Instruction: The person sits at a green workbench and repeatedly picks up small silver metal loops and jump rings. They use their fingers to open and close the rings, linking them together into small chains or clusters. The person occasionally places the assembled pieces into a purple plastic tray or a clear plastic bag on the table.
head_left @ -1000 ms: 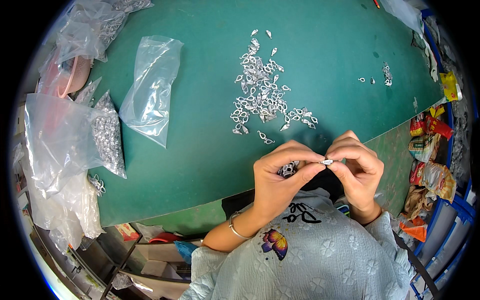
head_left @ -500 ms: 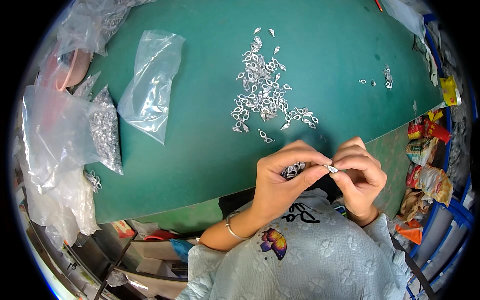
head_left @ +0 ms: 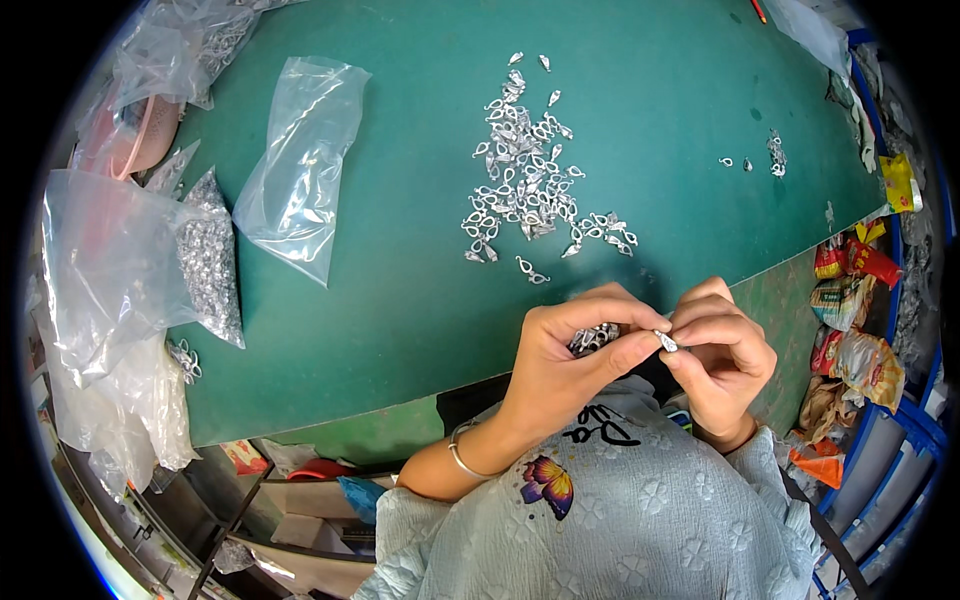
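Note:
Just past the table's near edge, my left hand and my right hand meet at their fingertips. Between them, both pinch one small silver metal clasp, leaf-shaped at the end that shows. More silver clasps are cupped in the palm of my left hand, partly hidden by its fingers. Beyond my hands, a loose pile of the same looped silver pieces lies on the green table. Two pieces lie apart at the pile's near end.
An empty clear bag lies left of the pile. Further left are a bag of silver pieces and a pink basket. A small group of pieces sits at the right. Food packets hang beside a blue rack.
Both hands have shifted very slightly to the right. The pinched clasp has tilted a little, its tip pointing further down. The pile has not changed.

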`<state>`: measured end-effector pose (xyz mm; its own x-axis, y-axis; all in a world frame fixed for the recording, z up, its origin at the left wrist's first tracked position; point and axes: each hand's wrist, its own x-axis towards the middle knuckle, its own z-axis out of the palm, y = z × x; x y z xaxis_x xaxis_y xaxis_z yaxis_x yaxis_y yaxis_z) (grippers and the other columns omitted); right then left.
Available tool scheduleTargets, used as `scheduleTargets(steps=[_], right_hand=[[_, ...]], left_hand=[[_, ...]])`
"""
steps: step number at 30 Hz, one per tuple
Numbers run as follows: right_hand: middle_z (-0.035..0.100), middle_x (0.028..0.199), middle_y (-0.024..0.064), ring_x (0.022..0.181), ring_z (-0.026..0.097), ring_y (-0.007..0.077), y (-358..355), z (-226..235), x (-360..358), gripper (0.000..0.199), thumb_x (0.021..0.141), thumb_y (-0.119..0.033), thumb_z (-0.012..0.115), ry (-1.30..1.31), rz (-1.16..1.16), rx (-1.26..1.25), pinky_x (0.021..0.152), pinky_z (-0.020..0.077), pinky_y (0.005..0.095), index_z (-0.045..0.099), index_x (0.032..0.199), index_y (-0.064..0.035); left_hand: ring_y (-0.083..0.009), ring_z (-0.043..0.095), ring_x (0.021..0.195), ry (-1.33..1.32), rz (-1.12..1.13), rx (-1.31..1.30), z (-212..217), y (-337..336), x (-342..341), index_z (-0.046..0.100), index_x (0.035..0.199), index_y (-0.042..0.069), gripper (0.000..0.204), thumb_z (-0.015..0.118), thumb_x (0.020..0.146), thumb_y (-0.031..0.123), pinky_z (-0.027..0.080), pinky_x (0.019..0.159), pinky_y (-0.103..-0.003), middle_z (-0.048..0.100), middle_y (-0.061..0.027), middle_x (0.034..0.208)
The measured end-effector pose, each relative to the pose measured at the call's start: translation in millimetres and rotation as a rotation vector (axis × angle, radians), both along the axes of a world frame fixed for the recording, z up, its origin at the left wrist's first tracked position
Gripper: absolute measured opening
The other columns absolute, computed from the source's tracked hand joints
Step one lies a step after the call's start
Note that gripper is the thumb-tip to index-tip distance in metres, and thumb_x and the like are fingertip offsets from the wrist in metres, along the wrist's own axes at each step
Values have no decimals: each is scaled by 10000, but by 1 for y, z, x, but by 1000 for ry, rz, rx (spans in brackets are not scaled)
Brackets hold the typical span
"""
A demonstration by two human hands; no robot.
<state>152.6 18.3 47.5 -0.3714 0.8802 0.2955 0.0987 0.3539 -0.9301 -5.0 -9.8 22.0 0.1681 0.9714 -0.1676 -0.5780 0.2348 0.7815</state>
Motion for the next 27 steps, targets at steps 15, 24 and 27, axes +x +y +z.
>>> scheduleTargets(steps=[15, 24, 27], right_hand=[[617, 762, 118, 706, 548, 203, 0, 1, -3, 152, 693, 38, 674, -48, -67, -115, 644, 414, 301, 594, 823, 41], [606, 779, 90, 709, 544, 206, 31, -27, -2, 83, 733, 1, 626, -399, -235, 20, 655, 423, 289, 615, 814, 11], [591, 811, 81, 744, 523, 234, 44, -40, -8, 119, 706, -18, 651, -557, -236, 162, 693, 411, 317, 622, 820, -9]], left_hand=[[-58, 511, 727, -8, 33, -72, 0, -1, 5, 593, 880, -13, 81, 600, 817, 39, 406, 629, -197, 585, -35, 784], [-73, 412, 539, -402, 83, -324, -13, -7, 0, 479, 847, 36, 103, 516, 857, 132, 295, 413, -166, 533, -115, 826], [-72, 434, 545, -322, 74, -288, -16, -9, -1, 494, 872, 35, 98, 508, 874, 132, 306, 412, -167, 551, -112, 816]])
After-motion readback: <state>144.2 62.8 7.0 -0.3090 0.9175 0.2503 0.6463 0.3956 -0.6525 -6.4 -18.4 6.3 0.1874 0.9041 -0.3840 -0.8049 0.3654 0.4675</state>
